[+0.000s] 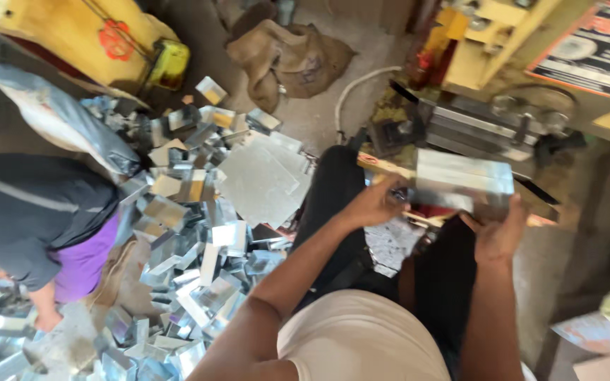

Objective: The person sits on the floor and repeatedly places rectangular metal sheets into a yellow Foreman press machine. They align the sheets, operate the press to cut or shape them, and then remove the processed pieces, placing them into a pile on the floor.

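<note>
I hold a shiny bent sheet-metal piece (464, 180) in front of me with both hands. My left hand (378, 202) grips its left end from below. My right hand (497, 233) grips its lower right edge. The piece sits just in front of a yellow press machine (488, 63) with a dark metal die bed (474, 127). My legs in dark trousers are below my arms.
A big heap of folded metal pieces (192, 240) and flat sheets (259, 180) covers the floor to my left. Another person in dark and purple clothes (44, 226) crouches at far left. A burlap sack (287, 60) lies behind, and a yellow machine (79, 35) stands upper left.
</note>
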